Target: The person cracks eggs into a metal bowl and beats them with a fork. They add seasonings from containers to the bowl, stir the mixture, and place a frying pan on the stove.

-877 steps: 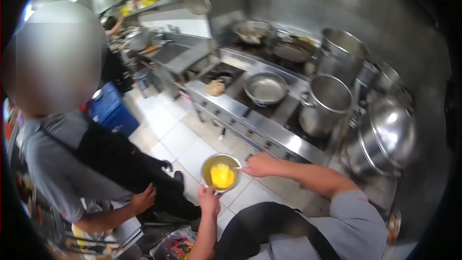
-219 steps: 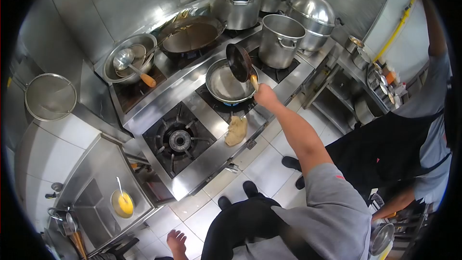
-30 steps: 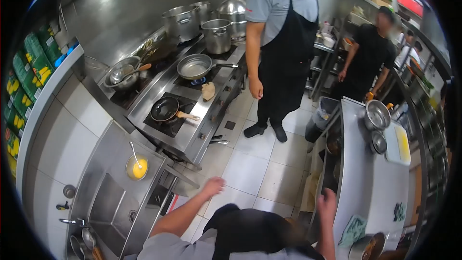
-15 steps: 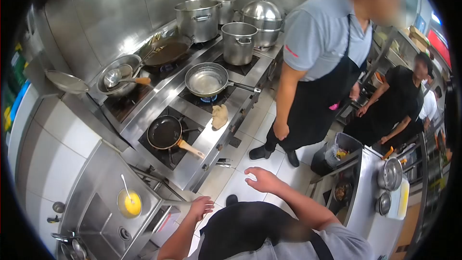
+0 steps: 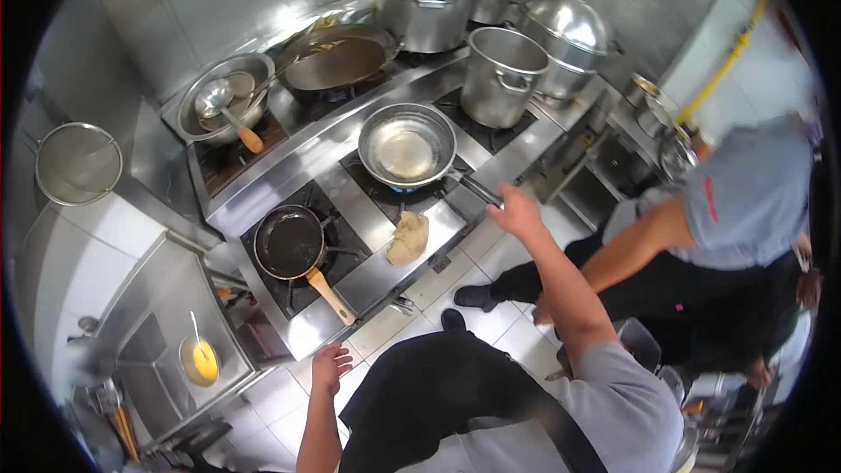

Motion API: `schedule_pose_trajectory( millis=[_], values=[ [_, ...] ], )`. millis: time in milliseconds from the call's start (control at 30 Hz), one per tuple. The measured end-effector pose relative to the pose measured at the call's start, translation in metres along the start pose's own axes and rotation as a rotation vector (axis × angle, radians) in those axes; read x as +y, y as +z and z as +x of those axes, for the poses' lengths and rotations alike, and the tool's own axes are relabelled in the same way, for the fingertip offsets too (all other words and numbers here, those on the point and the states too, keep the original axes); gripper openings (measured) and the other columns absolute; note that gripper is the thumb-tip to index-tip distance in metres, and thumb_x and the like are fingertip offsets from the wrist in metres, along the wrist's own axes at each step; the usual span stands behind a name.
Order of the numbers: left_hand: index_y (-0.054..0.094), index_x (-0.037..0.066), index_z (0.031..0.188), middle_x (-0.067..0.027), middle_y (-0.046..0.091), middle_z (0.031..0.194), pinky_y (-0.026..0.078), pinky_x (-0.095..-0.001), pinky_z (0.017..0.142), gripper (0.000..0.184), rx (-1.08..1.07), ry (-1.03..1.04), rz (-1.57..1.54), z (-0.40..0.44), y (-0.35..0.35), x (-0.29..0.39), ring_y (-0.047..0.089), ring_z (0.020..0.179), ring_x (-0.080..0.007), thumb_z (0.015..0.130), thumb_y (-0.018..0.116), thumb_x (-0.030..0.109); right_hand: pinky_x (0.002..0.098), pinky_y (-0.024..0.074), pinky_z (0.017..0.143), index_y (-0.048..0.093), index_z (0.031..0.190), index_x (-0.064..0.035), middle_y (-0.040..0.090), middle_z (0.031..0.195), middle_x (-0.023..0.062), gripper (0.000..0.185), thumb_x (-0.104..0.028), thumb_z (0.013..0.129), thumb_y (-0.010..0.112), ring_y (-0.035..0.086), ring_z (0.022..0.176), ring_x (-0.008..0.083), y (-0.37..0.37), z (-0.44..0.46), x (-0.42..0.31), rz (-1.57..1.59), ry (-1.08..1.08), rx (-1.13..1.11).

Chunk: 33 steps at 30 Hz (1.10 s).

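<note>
A silver frying pan sits over a blue flame on the stove, its long handle pointing toward me. My right hand is closed around the end of that handle. Down by the stove's front edge, my left hand hangs with its fingers apart and holds nothing. Nearest to it is a smaller black frying pan with a wooden-coloured handle, resting on the front burner. A crumpled beige cloth lies on the stove's metal front between the two pans.
Tall steel pots and a domed steamer stand at the back right. A wok and a bowl with a ladle sit behind. A bowl of yellow liquid stands by the sink. A co-worker is close on my right.
My right hand has reached forward and taken hold of the silver pan's handle. The view has turned and come nearer the stove. The co-worker now appears further right and lower.
</note>
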State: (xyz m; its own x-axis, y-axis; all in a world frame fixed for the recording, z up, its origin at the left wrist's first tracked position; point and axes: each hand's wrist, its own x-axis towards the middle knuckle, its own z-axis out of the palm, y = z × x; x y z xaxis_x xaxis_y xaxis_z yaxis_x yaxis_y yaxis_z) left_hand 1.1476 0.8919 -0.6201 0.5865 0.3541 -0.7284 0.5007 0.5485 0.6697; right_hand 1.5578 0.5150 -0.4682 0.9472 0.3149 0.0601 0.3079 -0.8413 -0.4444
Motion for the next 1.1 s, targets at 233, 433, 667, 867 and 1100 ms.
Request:
schedule_pose_trajectory(
  millis=[233,433,667,867,1100],
  values=[
    [0.056,0.001,0.121,-0.0151,0.065,0.105,0.057,-0.0351,0.070,0.030,0.128,0.027,-0.091,-0.021,0.089,-0.004,0.067,0.086,-0.0249,0.099,0.055,0.022,0.0475,0.0527,0.089,0.061,0.108,0.0032,0.068,0.103,0.0284,0.045,-0.026,0.077,0.074,0.067,0.101,0.0422,0.059,0.077,0.059,0.060,-0.076,-0.373],
    [0.056,0.001,0.123,-0.0150,0.066,0.107,0.057,-0.0364,0.072,0.033,0.177,-0.047,-0.080,-0.023,0.092,-0.025,0.068,0.088,-0.0261,0.099,0.056,0.023,0.0459,0.0521,0.086,0.061,0.101,0.0054,0.067,0.097,0.0306,0.041,-0.024,0.074,0.071,0.067,0.095,0.0442,0.065,0.050,0.045,0.188,-0.017,-0.467],
    [0.054,0.000,0.126,-0.0156,0.066,0.109,0.056,-0.0358,0.075,0.035,0.283,0.008,-0.166,-0.026,0.052,-0.010,0.068,0.089,-0.0256,0.098,0.055,0.022,0.0405,0.0566,0.061,0.061,0.115,-0.0004,0.067,0.087,0.0149,0.037,-0.019,0.085,0.070,0.070,0.079,0.0300,0.049,0.049,0.032,0.715,0.256,-0.714],
    [0.055,0.000,0.125,-0.0146,0.066,0.107,0.057,-0.0360,0.075,0.037,0.190,0.121,-0.271,-0.008,0.069,0.016,0.067,0.089,-0.0247,0.100,0.057,0.027,0.0290,0.0307,0.038,0.056,0.112,-0.0136,0.055,0.068,0.0049,0.028,-0.013,0.086,0.065,0.049,0.045,0.0144,0.077,0.039,0.021,1.020,0.499,-0.865],
    [0.049,0.011,0.100,-0.0039,0.054,0.074,0.047,-0.0338,0.053,0.026,-0.022,0.155,-0.376,0.052,0.099,0.067,0.056,0.060,-0.0167,0.098,0.065,0.031,0.0289,0.0266,0.037,0.054,0.104,-0.0131,0.053,0.063,0.0025,0.018,-0.013,0.088,0.061,0.049,0.043,0.0133,0.045,-0.016,-0.048,0.786,0.396,-0.729]
  ],
)
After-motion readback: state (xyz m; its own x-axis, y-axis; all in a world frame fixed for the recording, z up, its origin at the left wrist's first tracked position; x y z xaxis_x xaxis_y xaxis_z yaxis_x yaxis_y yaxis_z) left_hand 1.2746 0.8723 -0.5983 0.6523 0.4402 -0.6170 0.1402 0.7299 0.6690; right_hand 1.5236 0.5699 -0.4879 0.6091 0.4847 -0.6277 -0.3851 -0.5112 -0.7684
